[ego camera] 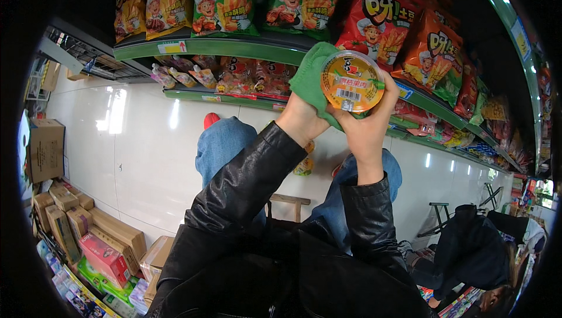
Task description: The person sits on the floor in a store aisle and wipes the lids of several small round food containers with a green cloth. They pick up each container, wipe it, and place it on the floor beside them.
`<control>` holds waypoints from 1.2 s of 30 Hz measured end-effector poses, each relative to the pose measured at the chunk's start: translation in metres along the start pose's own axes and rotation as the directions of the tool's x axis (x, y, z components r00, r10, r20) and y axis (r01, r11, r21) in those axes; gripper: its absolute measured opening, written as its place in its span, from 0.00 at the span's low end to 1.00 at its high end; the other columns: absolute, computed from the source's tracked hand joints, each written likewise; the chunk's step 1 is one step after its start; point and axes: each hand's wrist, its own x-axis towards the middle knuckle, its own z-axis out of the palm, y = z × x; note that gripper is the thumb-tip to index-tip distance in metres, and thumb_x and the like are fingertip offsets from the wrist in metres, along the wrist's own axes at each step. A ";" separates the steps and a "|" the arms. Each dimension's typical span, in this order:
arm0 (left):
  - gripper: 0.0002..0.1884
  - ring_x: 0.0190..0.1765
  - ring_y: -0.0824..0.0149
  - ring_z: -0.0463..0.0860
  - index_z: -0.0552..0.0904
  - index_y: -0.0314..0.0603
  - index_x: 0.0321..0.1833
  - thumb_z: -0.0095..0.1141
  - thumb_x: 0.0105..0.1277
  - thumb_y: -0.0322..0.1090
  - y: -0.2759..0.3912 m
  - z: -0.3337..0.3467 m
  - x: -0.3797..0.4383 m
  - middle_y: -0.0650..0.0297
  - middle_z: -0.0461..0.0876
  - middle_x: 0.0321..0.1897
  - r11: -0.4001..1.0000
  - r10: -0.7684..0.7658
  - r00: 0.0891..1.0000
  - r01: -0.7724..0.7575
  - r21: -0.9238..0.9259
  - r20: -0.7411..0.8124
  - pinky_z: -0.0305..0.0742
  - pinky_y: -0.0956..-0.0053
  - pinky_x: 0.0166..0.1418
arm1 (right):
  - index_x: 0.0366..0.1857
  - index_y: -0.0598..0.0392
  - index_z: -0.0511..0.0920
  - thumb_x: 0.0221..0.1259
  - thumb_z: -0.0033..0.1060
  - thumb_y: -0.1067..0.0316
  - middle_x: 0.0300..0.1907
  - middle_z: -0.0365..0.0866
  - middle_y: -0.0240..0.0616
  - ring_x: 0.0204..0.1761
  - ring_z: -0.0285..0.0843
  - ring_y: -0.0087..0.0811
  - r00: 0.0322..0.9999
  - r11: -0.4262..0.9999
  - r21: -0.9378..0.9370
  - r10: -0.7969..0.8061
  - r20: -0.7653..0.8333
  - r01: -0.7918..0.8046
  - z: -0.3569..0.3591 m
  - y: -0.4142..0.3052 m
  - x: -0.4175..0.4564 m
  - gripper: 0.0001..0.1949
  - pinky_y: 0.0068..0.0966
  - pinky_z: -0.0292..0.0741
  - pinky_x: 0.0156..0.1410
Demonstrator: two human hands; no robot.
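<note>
Between my two hands is a round plastic cup of fruit jelly [352, 82], its printed orange lid facing up at me. My right hand [371, 120] grips the cup from the right and below, thumb near the lower rim. A green cloth [309, 76] covers most of my left hand [303, 118] and lies against the cup's left side; the fingers under it are hidden. Behind the cup, a red chip bag [377, 15] and a green chip bag [303, 2] stand on a shelf with a green edge [228, 48].
A lower shelf holds bagged sweets [237, 76]. A small colourful package [304, 164] lies on the floor between my legs. Cardboard boxes [109, 230] are stacked at lower left, a large carton [46, 149] at left. Another person in dark clothes [470, 248] is at lower right, near a folding stool [439, 219].
</note>
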 end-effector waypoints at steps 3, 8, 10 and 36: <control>0.24 0.66 0.57 0.83 0.74 0.40 0.72 0.52 0.83 0.48 0.009 0.006 -0.003 0.55 0.81 0.67 0.981 0.025 0.996 -0.007 0.195 -0.090 0.83 0.58 0.69 | 0.79 0.56 0.58 0.33 0.97 0.61 0.76 0.64 0.44 0.75 0.69 0.40 0.985 0.995 0.099 -0.006 0.170 -0.011 -0.013 -0.007 0.008 0.63 0.36 0.70 0.79; 0.21 0.60 0.70 0.84 0.80 0.40 0.68 0.56 0.82 0.46 0.013 0.007 -0.006 0.62 0.84 0.59 0.816 0.214 0.976 -0.156 0.556 -0.040 0.82 0.69 0.61 | 0.82 0.57 0.60 0.41 0.94 0.61 0.79 0.63 0.44 0.81 0.62 0.42 0.949 0.997 -0.076 -0.008 0.315 0.034 -0.025 -0.017 0.008 0.59 0.39 0.63 0.85; 0.20 0.54 0.72 0.84 0.82 0.36 0.64 0.58 0.80 0.44 0.014 0.006 -0.006 0.62 0.87 0.54 0.627 0.191 0.981 -0.098 0.773 -0.030 0.81 0.72 0.56 | 0.80 0.57 0.63 0.47 0.90 0.64 0.75 0.68 0.43 0.79 0.66 0.41 0.953 0.980 -0.189 -0.002 0.302 0.061 -0.024 -0.019 0.004 0.53 0.39 0.68 0.81; 0.23 0.34 0.50 0.90 0.88 0.28 0.42 0.67 0.73 0.49 0.101 -0.002 -0.066 0.45 0.88 0.29 -0.294 0.517 0.843 0.013 0.956 0.148 0.82 0.60 0.40 | 0.67 0.60 0.68 0.51 0.85 0.66 0.62 0.75 0.50 0.64 0.78 0.46 0.933 0.912 -0.408 0.100 0.345 0.053 0.011 0.034 -0.062 0.39 0.36 0.76 0.71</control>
